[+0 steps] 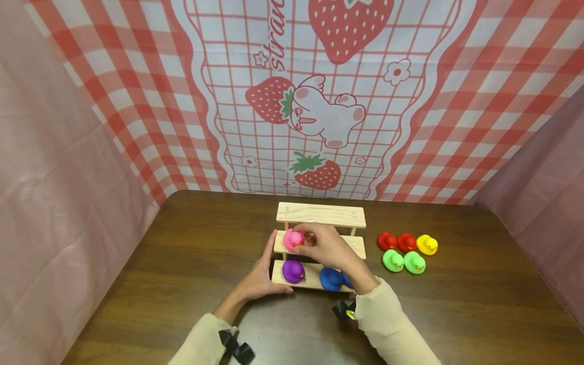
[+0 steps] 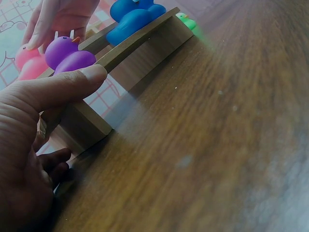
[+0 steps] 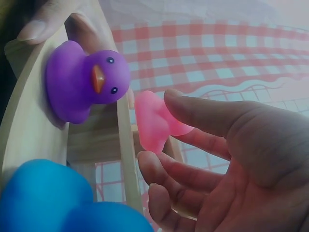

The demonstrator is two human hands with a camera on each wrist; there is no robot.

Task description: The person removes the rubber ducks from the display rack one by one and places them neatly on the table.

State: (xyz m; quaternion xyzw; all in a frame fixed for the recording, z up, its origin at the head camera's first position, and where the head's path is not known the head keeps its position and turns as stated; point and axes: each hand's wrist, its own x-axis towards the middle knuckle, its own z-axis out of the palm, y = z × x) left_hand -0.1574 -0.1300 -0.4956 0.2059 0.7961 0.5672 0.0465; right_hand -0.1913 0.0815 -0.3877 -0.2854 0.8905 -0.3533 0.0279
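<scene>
A pink rubber duck (image 1: 293, 240) is on the left end of the middle tier of a three-tier wooden display stand (image 1: 321, 215). My right hand (image 1: 326, 247) pinches this duck between thumb and fingers, as the right wrist view shows with the pink duck (image 3: 153, 121). My left hand (image 1: 260, 276) grips the stand's left end, its thumb (image 2: 82, 83) along the front of the lowest tier. A purple duck (image 1: 293, 272) sits on that tier's left side. Farther right on it are blue ducks (image 1: 330, 279), one partly hidden by my right wrist.
Right of the stand, on the brown wooden table (image 1: 191, 253), stand two red ducks (image 1: 388, 241), a yellow duck (image 1: 427, 245) and two light green ducks (image 1: 414, 262). A checked strawberry cloth (image 1: 319, 116) hangs behind the table, with pink curtains (image 1: 68, 167) at the sides.
</scene>
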